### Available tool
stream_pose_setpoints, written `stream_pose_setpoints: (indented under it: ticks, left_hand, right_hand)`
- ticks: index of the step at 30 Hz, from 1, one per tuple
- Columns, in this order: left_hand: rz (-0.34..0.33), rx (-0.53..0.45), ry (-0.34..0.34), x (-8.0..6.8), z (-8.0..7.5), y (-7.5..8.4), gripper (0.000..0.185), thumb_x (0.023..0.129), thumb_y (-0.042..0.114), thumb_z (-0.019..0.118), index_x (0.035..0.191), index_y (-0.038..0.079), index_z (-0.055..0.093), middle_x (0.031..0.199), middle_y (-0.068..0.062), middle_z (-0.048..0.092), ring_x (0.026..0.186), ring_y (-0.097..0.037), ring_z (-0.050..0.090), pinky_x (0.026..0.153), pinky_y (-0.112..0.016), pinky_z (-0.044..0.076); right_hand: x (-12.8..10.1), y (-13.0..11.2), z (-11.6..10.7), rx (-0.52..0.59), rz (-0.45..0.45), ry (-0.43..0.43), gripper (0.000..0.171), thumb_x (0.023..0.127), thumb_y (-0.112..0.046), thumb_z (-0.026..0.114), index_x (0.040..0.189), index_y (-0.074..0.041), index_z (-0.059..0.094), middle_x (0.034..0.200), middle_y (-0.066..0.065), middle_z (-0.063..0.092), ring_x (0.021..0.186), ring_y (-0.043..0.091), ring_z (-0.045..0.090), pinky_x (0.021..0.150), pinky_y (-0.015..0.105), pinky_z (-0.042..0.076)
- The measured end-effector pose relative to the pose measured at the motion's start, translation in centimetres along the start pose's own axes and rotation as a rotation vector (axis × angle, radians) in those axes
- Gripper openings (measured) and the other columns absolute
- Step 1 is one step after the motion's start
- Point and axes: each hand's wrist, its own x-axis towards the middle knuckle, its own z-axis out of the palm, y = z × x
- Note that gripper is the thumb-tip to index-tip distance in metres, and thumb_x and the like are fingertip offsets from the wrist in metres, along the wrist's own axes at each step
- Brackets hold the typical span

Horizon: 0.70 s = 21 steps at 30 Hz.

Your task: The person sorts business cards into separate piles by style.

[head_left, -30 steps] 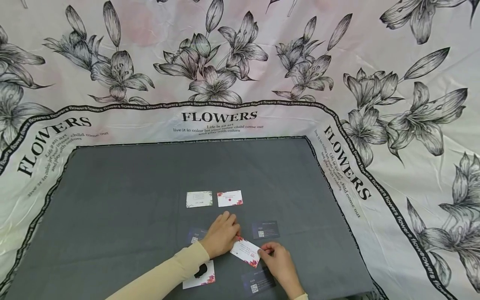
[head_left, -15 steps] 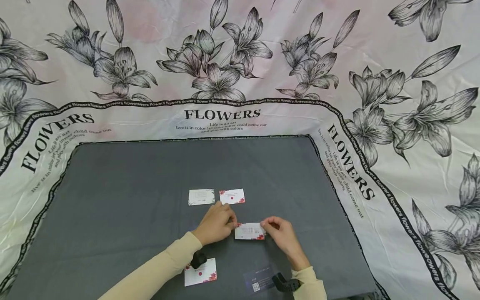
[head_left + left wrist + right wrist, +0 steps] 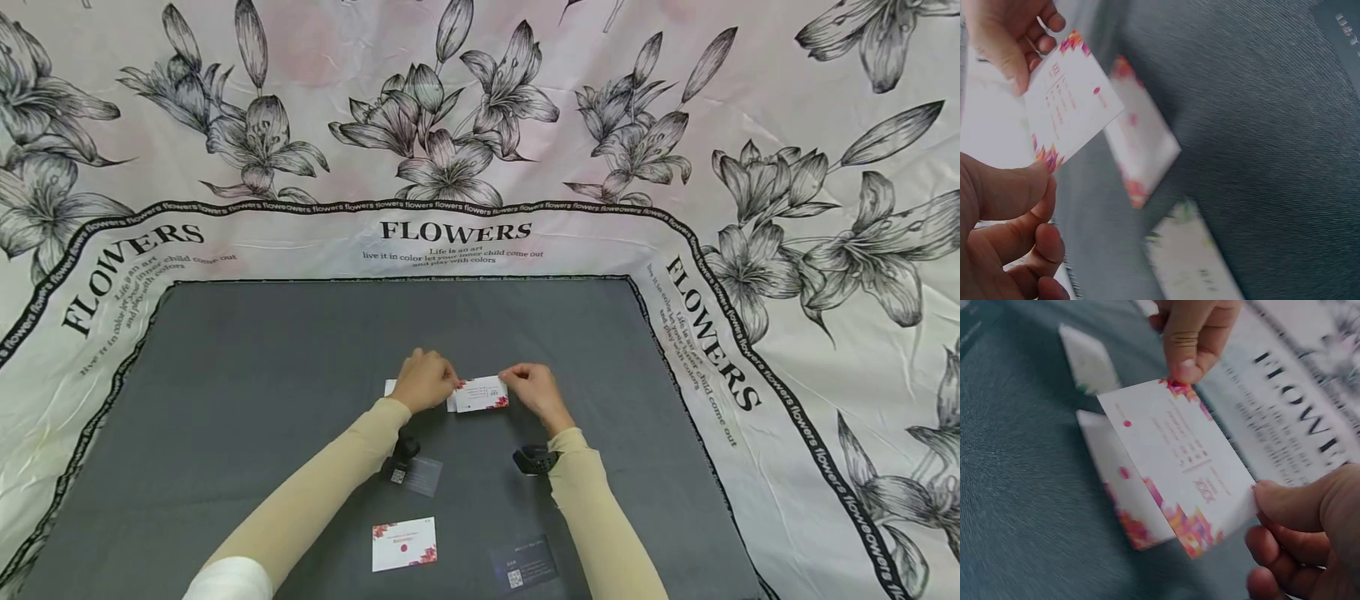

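Note:
A white business card [image 3: 483, 395] with red floral corners is held between both hands, in the back row of cards. My left hand [image 3: 425, 381] pinches its left end, and my right hand [image 3: 537, 394] pinches its far right corner. In the left wrist view, a matching white card [image 3: 1141, 140] lies on the cloth just beneath, partly overlapped by the held card [image 3: 1069, 103]. Beside it is a white card with green leaf corners [image 3: 1191, 259]; in the head view the left hand [image 3: 420, 392] hides most of that card.
Nearer the front lie a white card with red corners [image 3: 404, 546] and a dark card with a QR code [image 3: 525, 565]. Another dark card [image 3: 422, 477] sits beside the left forearm. Grey cloth [image 3: 262, 417] covers the table, bordered by a flower-printed band [image 3: 450, 242].
Both hands have carried the held card away from the body, up to the back row. Its earlier tilt has levelled out. The dark card on the right of the middle row no longer shows.

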Motion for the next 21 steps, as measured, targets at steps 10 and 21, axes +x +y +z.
stream_pose_setpoints:
  ticks: [10,21]
  left_hand:
    - [-0.15,-0.022,0.02,0.6,1.6,-2.1,0.024,0.088,0.019,0.063,0.071,0.013,0.078,0.092,-0.004,0.075,0.078,-0.022,0.048,0.073,-0.035,0.036]
    - [-0.129,0.1,0.06,1.0,2.8,-2.2,0.016,0.088,0.012,0.065,0.076,0.012,0.076,0.089,-0.006,0.067,0.079,-0.023,0.046,0.075,-0.037,0.039]
  right_hand:
    - [1.2,0.5,2.6,-0.051,0.082,-0.02,0.025,0.096,-0.03,0.068,0.099,-0.007,0.079,0.112,0.01,0.074,0.096,0.023,0.063,0.08,0.038,0.048]
    - [1.7,0.3,3.1,-0.164,0.061,0.034,0.024,0.096,-0.03,0.068,0.096,-0.008,0.078,0.103,0.008,0.075,0.076,0.017,0.054,0.062,0.027,0.036]
